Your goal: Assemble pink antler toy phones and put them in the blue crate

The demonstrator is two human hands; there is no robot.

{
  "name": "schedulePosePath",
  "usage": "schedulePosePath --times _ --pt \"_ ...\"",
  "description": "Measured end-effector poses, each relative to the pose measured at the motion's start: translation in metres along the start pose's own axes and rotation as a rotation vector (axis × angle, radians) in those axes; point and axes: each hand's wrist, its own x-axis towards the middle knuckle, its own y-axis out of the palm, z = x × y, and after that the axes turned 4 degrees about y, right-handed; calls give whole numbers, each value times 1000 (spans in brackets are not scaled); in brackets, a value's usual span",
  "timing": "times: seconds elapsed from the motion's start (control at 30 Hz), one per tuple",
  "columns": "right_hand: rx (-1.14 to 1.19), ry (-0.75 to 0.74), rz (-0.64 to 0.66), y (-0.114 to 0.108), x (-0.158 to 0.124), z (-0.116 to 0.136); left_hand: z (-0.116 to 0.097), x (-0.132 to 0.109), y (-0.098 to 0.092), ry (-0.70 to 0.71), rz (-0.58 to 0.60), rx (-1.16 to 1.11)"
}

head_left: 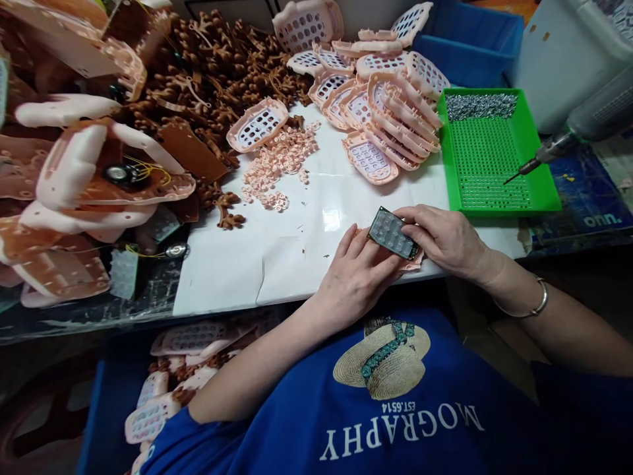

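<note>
Near the front edge of the white work surface, my right hand (442, 241) pinches a small green circuit board (393, 232) by its right end. A translucent rubber keypad with raised buttons covers the board's upper face. Just below it, my left hand (359, 274) lies with its fingers curved over a pink plastic shell (413, 262), gripping it against the table. Most of this shell is hidden by the hands and the board; only bits of its edge show. The board is held tilted above the shell, partly over the left fingers.
Pink keypad covers (376, 158) are stacked ahead, beside small pink parts (271, 165) and a heap of brown parts (198, 86). At right, a green tray (544, 188) holds screws under a hanging electric screwdriver (558, 142). Wired pink housings (74, 171) crowd the left.
</note>
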Motion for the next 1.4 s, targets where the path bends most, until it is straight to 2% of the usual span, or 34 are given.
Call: schedulePosePath --times 0.1,0.33,0.6,0.8,0.97,1.13,1.4 --pt "-21 7 -2 2 3 0 0 1 -1 3 4 -2" --pt "32 33 86 -1 10 -7 0 1 -2 -15 30 -38" --pt "58 88 152 -4 15 -2 9 -3 -13 27 119 -204" --pt "38 33 146 -3 15 -1 23 -13 -28 54 33 -360" --pt "-27 -63 157 -4 17 0 35 -31 -32 -130 -213 -443" --pt "-90 -149 206 -5 23 3 32 -35 -27 -139 -126 -441" --pt "-150 -260 322 -9 33 11 21 -39 -19 -173 -192 -323"
